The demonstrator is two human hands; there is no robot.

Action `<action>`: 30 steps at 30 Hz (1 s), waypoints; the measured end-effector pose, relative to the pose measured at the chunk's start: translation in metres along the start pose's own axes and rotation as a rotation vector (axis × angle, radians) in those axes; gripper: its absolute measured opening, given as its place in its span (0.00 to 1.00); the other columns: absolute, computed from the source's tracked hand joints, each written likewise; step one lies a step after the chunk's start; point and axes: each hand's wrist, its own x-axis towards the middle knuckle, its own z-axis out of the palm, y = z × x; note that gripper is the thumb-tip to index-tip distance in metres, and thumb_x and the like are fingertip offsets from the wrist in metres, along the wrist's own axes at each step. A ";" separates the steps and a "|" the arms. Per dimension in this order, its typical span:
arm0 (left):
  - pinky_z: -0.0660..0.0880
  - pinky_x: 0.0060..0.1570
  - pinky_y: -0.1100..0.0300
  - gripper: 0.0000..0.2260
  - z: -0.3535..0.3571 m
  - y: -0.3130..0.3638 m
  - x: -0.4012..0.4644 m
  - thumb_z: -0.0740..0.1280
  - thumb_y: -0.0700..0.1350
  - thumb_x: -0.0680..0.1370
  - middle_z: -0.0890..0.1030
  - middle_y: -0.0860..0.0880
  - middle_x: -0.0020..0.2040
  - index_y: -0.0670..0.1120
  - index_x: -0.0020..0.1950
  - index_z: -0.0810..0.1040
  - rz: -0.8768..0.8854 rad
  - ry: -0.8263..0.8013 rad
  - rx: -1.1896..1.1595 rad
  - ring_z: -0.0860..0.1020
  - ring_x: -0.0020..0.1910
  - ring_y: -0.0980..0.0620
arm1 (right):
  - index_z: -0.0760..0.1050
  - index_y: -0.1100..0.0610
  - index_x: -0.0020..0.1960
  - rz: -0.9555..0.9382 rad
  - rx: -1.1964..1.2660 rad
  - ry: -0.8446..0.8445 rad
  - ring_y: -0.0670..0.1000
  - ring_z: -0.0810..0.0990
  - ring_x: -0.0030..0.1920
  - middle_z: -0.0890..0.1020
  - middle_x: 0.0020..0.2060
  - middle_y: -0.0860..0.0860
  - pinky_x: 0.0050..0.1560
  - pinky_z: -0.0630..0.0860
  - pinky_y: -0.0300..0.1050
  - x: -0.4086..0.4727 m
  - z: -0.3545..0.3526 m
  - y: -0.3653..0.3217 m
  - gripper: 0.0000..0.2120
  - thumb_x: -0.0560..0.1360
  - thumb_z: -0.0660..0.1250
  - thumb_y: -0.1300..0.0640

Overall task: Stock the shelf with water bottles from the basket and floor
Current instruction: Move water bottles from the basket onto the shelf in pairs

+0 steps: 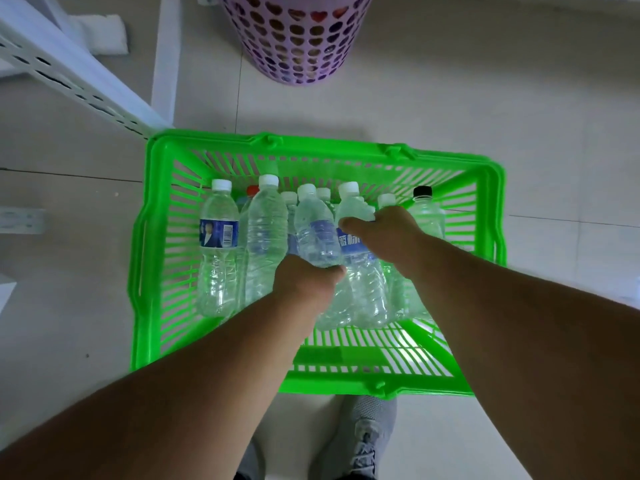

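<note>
Both forearms reach down into the green basket (152, 216) on the floor; left hand (304, 282) grips one water bottle (317, 233), right hand (388, 230) grips another bottle (360, 265), fingers curled round each.

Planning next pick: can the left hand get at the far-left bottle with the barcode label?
Probably yes, once freed. The left hand already grips a bottle. The barcode bottle lies uncovered at the basket's left side, nothing over it.

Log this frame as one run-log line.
stage: picking from green basket | left hand: grips clear bottle | right hand: grips blue-label bottle | shelf: nothing placed in view
</note>
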 end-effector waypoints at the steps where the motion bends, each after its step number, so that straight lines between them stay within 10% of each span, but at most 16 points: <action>1: 0.68 0.31 0.64 0.28 -0.003 0.000 -0.003 0.77 0.51 0.69 0.81 0.46 0.47 0.44 0.66 0.75 -0.037 -0.028 -0.039 0.75 0.35 0.54 | 0.80 0.59 0.44 -0.009 0.010 0.016 0.44 0.73 0.22 0.77 0.29 0.50 0.18 0.64 0.34 -0.004 -0.002 0.002 0.19 0.68 0.76 0.42; 6: 0.68 0.43 0.61 0.24 -0.032 -0.005 -0.025 0.77 0.45 0.71 0.81 0.50 0.52 0.44 0.64 0.76 -0.007 -0.188 -0.158 0.77 0.43 0.54 | 0.81 0.54 0.47 -0.058 0.062 0.069 0.50 0.82 0.36 0.84 0.38 0.50 0.33 0.77 0.43 -0.037 -0.022 0.000 0.18 0.69 0.74 0.40; 14: 0.75 0.56 0.54 0.20 -0.120 0.025 -0.147 0.78 0.40 0.68 0.83 0.49 0.53 0.50 0.56 0.77 0.259 -0.090 -0.124 0.81 0.53 0.49 | 0.83 0.58 0.43 -0.177 0.240 0.065 0.47 0.75 0.29 0.85 0.37 0.56 0.32 0.69 0.42 -0.172 -0.099 -0.062 0.17 0.70 0.75 0.43; 20: 0.72 0.40 0.75 0.15 -0.201 0.067 -0.305 0.76 0.35 0.70 0.84 0.60 0.42 0.50 0.48 0.76 0.480 -0.117 -0.096 0.81 0.40 0.69 | 0.84 0.44 0.38 -0.348 0.303 0.086 0.41 0.72 0.25 0.81 0.28 0.47 0.27 0.67 0.34 -0.328 -0.186 -0.136 0.05 0.70 0.75 0.45; 24: 0.76 0.50 0.63 0.15 -0.251 0.085 -0.413 0.76 0.36 0.71 0.86 0.54 0.48 0.49 0.54 0.80 0.575 -0.125 -0.120 0.83 0.48 0.59 | 0.84 0.46 0.38 -0.474 0.341 0.127 0.37 0.75 0.28 0.83 0.30 0.44 0.29 0.69 0.30 -0.440 -0.239 -0.180 0.06 0.72 0.75 0.46; 30: 0.77 0.45 0.69 0.15 -0.318 0.101 -0.551 0.75 0.35 0.71 0.87 0.55 0.48 0.49 0.54 0.82 0.762 -0.154 -0.163 0.84 0.48 0.57 | 0.83 0.50 0.44 -0.633 0.450 0.223 0.37 0.81 0.32 0.85 0.34 0.42 0.30 0.73 0.30 -0.597 -0.291 -0.228 0.06 0.72 0.75 0.48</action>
